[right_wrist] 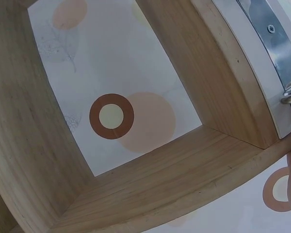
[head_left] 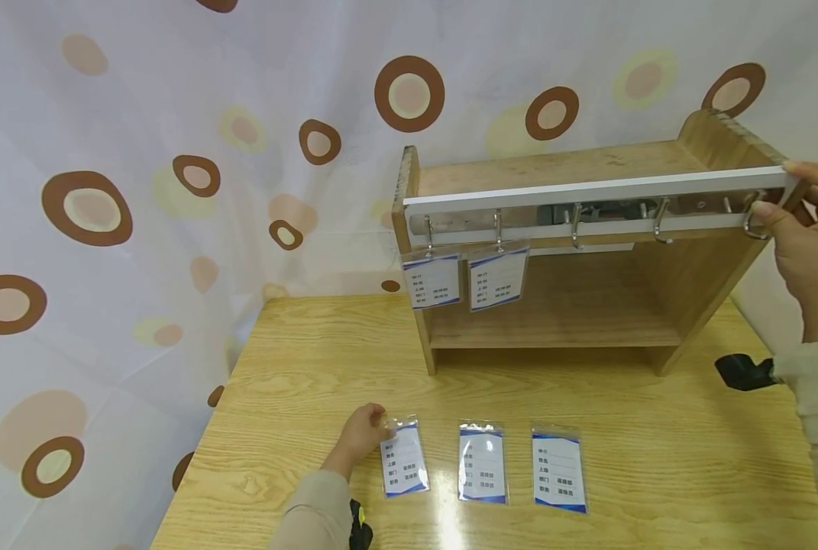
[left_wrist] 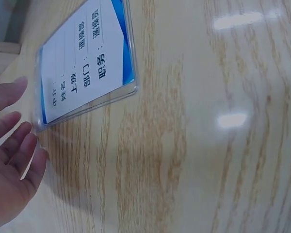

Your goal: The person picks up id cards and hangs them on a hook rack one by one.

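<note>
Left card [head_left: 405, 462] lies on desk [head_left: 299, 359], blue-edged, clear sleeve, printed side up. Left hand [head_left: 362, 435] is at its upper left corner; fingers loose and parted, thumb and fingertips beside the card edge, not clamped on it. Contact: can't tell for sure. Middle card [head_left: 482, 466] and right card [head_left: 560, 470] lie to its right in a row, spaced apart, same print style.

Behind the row, wooden shelf [head_left: 553, 332] stands on the desk. White rail [head_left: 587, 191] runs along its upper front with five metal hooks [head_left: 577, 225]. First hung card [head_left: 432, 283] is on the leftmost hook, second hung card [head_left: 498, 279] on the next one, side by side. Right hand [head_left: 817, 248] grips the shelf's right end, thumb by the last hook, a finger on the rail's top corner. Cloth [head_left: 140, 61] with brown and pale circles hangs behind.
</note>
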Demonstrator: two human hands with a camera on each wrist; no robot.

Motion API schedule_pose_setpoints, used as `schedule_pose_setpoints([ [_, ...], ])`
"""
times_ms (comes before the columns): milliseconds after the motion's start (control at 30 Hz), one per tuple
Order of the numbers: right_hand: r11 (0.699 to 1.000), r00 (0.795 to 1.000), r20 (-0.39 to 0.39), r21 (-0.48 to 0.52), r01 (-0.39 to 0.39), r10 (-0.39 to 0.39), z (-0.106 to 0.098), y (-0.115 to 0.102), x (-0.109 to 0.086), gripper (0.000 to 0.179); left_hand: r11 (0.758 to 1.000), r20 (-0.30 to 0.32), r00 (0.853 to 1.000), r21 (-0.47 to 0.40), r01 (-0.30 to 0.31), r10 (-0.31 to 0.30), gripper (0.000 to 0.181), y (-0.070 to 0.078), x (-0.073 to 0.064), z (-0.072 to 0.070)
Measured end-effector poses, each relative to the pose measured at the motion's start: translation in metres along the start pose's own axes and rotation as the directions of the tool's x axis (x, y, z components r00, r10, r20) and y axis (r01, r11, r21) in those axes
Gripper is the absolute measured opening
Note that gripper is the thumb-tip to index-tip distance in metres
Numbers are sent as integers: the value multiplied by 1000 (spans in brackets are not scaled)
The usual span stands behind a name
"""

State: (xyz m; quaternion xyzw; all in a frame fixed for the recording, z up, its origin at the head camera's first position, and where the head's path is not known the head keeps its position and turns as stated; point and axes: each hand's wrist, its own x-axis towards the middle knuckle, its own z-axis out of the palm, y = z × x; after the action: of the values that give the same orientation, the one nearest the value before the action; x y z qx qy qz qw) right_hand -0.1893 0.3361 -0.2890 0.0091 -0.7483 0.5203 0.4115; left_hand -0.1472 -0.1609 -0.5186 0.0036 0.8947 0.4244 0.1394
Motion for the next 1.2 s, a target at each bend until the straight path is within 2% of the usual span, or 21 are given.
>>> schedule_pose_setpoints([
  [233,1000,1000,5,-13,5,-5,0,0,0,42,993,-45,999,116,-2,7,47,3,-1,3],
  [533,1000,1000,2,18,-2,2,0,2,0,42,959,-93,995,284,-11,39,45,3,-6,9],
  [633,999,1000,6,44,13,-13,0,3,1,42,956,-110,993,292,-15,49,42,2,-7,12],
  [800,995,999,14,93,35,-37,-1,3,2,40,959,-120,992,282,3,32,40,1,-5,14],
  [967,996,1000,13,83,23,-24,-1,2,1,40,963,-113,993,271,12,19,39,-1,-1,14],
  [1200,997,999,21,66,33,-35,-1,3,1,41,966,-137,991,256,30,6,40,-1,0,14],
])
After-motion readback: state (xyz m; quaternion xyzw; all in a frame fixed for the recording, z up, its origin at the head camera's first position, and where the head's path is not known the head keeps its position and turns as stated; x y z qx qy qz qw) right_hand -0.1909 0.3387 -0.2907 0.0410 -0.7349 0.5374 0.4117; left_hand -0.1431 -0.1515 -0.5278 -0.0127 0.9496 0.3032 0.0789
